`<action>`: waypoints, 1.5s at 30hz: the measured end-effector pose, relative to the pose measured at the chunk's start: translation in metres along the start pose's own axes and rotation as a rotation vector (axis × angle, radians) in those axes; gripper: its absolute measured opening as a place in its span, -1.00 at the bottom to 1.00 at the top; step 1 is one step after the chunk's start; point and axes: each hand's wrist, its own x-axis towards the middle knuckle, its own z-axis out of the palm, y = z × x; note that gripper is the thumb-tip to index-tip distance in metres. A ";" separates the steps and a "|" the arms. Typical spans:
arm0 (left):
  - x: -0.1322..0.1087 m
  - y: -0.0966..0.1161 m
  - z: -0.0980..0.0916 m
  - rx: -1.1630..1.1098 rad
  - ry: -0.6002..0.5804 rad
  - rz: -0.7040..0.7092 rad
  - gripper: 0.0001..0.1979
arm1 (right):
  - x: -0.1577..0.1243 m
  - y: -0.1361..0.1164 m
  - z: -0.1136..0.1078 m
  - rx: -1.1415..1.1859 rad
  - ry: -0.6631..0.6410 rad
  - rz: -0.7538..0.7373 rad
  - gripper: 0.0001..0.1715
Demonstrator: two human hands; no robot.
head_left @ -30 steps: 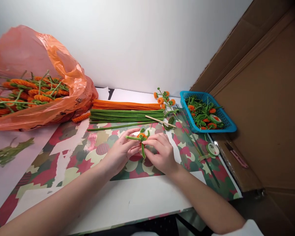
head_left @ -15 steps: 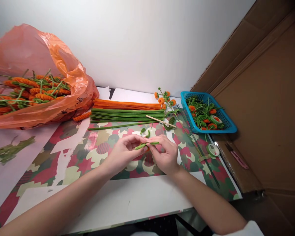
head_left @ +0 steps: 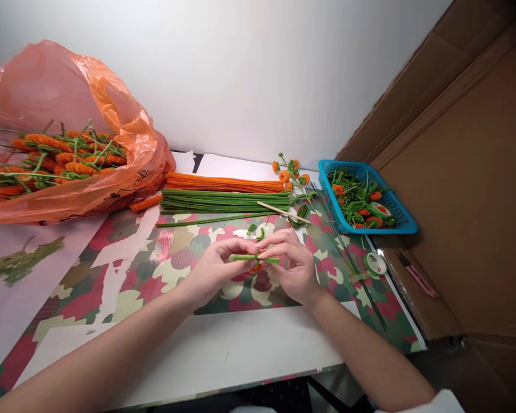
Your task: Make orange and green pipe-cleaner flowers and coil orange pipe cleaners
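Observation:
Over the middle of the patterned table cover, my left hand (head_left: 217,267) and my right hand (head_left: 296,271) meet fingertip to fingertip. Between them they pinch a small pipe-cleaner flower, with a green pipe-cleaner piece (head_left: 241,257) sticking out to both sides. Its orange part (head_left: 257,268) peeks out just below; the fingers hide the centre. Beyond the fingertips lie two short curled green pieces (head_left: 251,229). Farther back are a bundle of green pipe cleaners (head_left: 223,201), a bundle of orange ones (head_left: 223,182) and a thin wooden stick (head_left: 279,210).
At left, an orange plastic bag (head_left: 141,137) holds many orange-and-green pieces. A blue basket (head_left: 406,223) with green stems stands at right, near a tape roll (head_left: 375,264) and a pink-handled cutter (head_left: 419,278). A flower stem (head_left: 322,223) lies nearby. Cardboard (head_left: 464,189) walls the right side.
The green piece has turned from slanted to nearly level, and more orange shows beneath it. My right fingers have shifted their grip and spread slightly. The view has moved a little.

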 end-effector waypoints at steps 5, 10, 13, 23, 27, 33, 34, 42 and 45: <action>-0.001 0.001 0.002 0.002 -0.079 -0.049 -0.83 | -0.004 -0.004 0.006 0.074 0.057 0.102 -0.87; 0.000 0.001 0.001 -0.005 -0.078 -0.047 -0.85 | -0.007 -0.004 0.009 0.130 0.084 0.094 -0.87; 0.001 0.004 0.001 -0.035 -0.052 -0.051 -0.85 | -0.005 -0.003 0.007 0.063 0.051 0.051 -0.85; 0.001 0.005 0.002 -0.048 -0.037 -0.063 -0.91 | 0.001 -0.008 0.001 -0.023 -0.053 -0.035 -0.80; 0.002 0.004 0.001 -0.048 -0.057 -0.045 -0.95 | -0.002 -0.008 0.003 -0.091 -0.004 -0.026 -0.79; 0.001 0.001 -0.003 -0.025 -0.071 -0.003 -0.90 | -0.005 -0.011 0.007 -0.117 0.168 -0.030 -0.73; 0.002 0.000 -0.004 -0.015 -0.065 -0.001 -0.88 | -0.006 -0.012 0.007 -0.134 0.176 -0.044 -0.71; 0.001 0.000 -0.003 0.082 -0.015 0.057 -0.82 | -0.007 -0.014 0.006 -0.355 0.076 -0.097 -0.60; 0.000 0.004 -0.001 0.129 0.005 0.118 -0.87 | -0.008 -0.013 0.005 -0.393 0.056 -0.112 -0.60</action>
